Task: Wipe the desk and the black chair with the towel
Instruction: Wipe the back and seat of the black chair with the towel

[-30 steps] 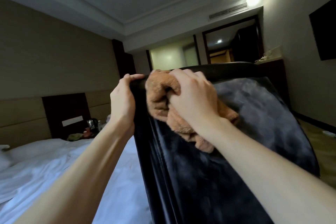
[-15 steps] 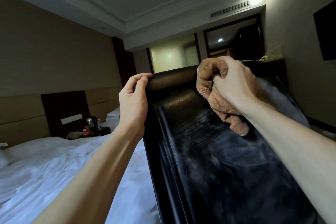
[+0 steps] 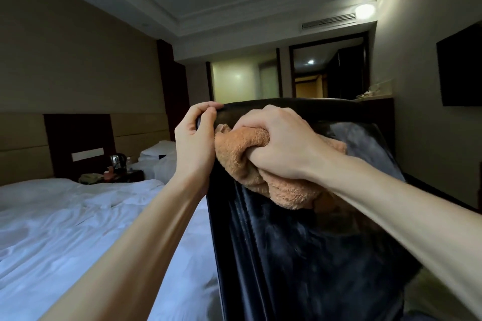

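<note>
The black chair (image 3: pixel 300 247) fills the lower middle of the view, its glossy backrest facing me. My left hand (image 3: pixel 194 138) grips the top left corner of the backrest, fingers curled over the edge. My right hand (image 3: pixel 276 141) holds a bunched orange-brown towel (image 3: pixel 242 161) and presses it against the upper left part of the backrest, right beside my left hand. Part of the towel hangs below my right wrist. The desk is not in view.
A bed with white sheets (image 3: pixel 65 229) lies to the left of the chair. A dark nightstand with a kettle (image 3: pixel 116 161) stands behind it, with a second bed beyond. A dark screen (image 3: pixel 459 70) hangs on the right wall. A corridor opens straight ahead.
My right hand has swept the towel from the right side of the backrest top back to the left, next to my left hand. My left hand kept its grip on the corner.
</note>
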